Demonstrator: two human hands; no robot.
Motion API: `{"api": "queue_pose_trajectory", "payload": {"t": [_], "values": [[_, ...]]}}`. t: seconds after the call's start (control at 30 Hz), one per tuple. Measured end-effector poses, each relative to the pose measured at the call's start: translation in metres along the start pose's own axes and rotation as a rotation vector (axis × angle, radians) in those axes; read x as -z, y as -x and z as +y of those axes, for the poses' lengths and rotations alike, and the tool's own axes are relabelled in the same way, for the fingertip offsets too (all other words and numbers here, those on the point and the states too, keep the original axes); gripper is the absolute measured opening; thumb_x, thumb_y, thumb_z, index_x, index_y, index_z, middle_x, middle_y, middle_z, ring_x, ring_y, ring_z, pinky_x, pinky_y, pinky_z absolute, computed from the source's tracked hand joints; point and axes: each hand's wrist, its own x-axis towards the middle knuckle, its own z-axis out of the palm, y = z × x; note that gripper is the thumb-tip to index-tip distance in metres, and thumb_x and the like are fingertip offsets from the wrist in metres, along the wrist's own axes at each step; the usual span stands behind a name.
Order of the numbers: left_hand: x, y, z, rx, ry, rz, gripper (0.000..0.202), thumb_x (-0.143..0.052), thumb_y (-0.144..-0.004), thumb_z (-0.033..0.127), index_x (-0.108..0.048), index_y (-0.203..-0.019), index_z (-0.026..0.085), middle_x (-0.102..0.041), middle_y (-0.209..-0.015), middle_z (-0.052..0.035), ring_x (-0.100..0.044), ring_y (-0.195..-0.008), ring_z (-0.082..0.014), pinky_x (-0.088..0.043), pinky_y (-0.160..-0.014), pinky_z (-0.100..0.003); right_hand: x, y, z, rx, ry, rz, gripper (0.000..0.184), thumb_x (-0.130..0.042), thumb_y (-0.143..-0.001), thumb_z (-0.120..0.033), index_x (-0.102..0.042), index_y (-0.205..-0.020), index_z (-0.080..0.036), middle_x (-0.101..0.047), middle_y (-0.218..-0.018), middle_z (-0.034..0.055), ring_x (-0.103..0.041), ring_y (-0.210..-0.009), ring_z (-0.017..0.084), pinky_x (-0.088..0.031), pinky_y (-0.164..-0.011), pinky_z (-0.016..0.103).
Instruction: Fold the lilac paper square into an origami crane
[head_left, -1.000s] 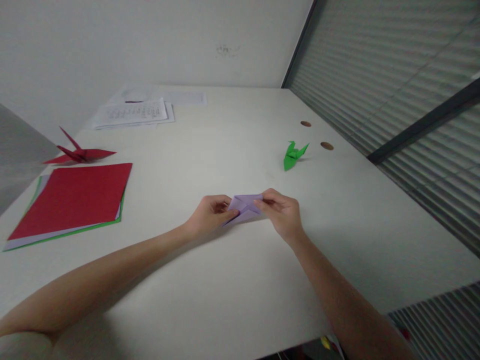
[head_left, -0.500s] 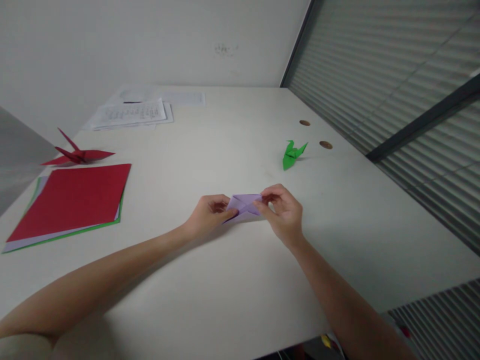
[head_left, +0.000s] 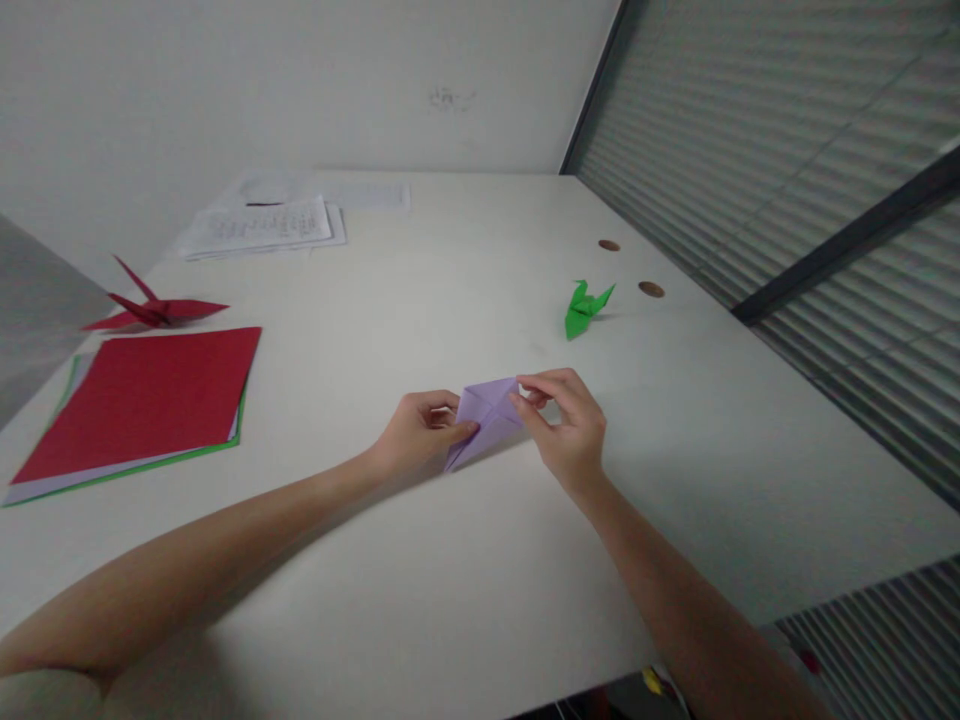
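In the head view, the green paper bird (head_left: 587, 310) stood on the white table (head_left: 420, 600), and the purple paper (head_left: 491, 410), folded and creased, was nearer the person and to the left of it. The left hand (head_left: 420, 428), half curled, had the paper's left side between a thumb laid on top and fingers tucked behind, probably to steady the layers. The right hand (head_left: 566, 425), loosely rounded, pinched the upper right corner between thumb and forefinger, which seemed to leave that corner the freer one to work. The red sheet (head_left: 150, 395) lay well left of the bird over purple and green edges, perhaps stacked within reach yet out of the way; the red paper bird (head_left: 161, 312) sat just beyond that stack.

The left fingertips were hidden, so their grip underneath could not be told, nor whether the purple paper touched the table. Writing on the white papers (head_left: 259, 228), far left beyond the green bird, was too blurred to read. A yellow thing (head_left: 652, 682), past the table's near edge, was partly covered and unclear.
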Motion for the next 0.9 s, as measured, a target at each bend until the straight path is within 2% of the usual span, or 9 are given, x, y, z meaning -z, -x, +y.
{"api": "queue_pose_trajectory", "payload": {"t": [0.23,0.37,0.57,0.73,0.9], "values": [[0.0001,-0.0008,-0.0022,-0.006,-0.024,0.012,0.031,-0.081,-0.065,0.036,-0.070,-0.083,0.014,-0.071,-0.078,-0.0032,-0.063,-0.064,-0.0127,-0.049,-0.060,-0.023,-0.0014,-0.0006,-0.0012,0.082,-0.071,0.018,0.013,-0.069,-0.080,-0.011,-0.068,-0.088,-0.021,-0.059,-0.085,0.0035,-0.057,-0.075,0.015,-0.050,-0.063,0.030],[0.0001,-0.0010,-0.0037,-0.031,-0.033,0.022,0.028,-0.081,-0.066,0.034,-0.070,-0.082,0.013,-0.070,-0.076,-0.0031,-0.063,-0.063,-0.0123,-0.049,-0.059,-0.023,-0.0014,-0.0007,-0.0022,0.154,-0.109,-0.024,0.015,-0.067,-0.080,-0.006,-0.065,-0.084,-0.021,-0.063,-0.082,0.0034,-0.061,-0.080,0.017,-0.052,-0.071,0.034],[-0.0015,-0.0008,-0.0001,-0.031,-0.017,0.039,0.027,-0.081,-0.064,0.032,-0.069,-0.079,0.013,-0.069,-0.073,-0.0028,-0.062,-0.063,-0.0122,-0.049,-0.060,-0.024,-0.0019,0.0006,-0.0049,0.182,-0.105,-0.068,0.018,-0.064,-0.081,-0.006,-0.065,-0.091,-0.021,-0.066,-0.080,0.0036,-0.061,-0.077,0.017,-0.052,-0.069,0.034],[-0.0021,-0.0019,0.0000,-0.039,-0.006,0.064,0.026,-0.081,-0.064,0.032,-0.069,-0.079,0.013,-0.069,-0.074,-0.0033,-0.062,-0.063,-0.0127,-0.049,-0.060,-0.024,-0.0007,0.0008,-0.0064,0.223,-0.080,-0.086,0.017,-0.063,-0.082,-0.006,-0.066,-0.089,-0.021,-0.066,-0.084,0.0051,-0.063,-0.081,0.018,-0.053,-0.072,0.035],[-0.0005,-0.0021,-0.0017,-0.085,-0.040,0.058,0.024,-0.079,-0.066,0.031,-0.069,-0.078,0.013,-0.069,-0.074,-0.0034,-0.063,-0.066,-0.0138,-0.049,-0.060,-0.024,-0.0018,0.0011,-0.0041,0.185,-0.023,-0.049,0.019,-0.063,-0.083,-0.008,-0.066,-0.098,-0.021,-0.066,-0.084,0.0053,-0.062,-0.077,0.017,-0.053,-0.067,0.032]]}}
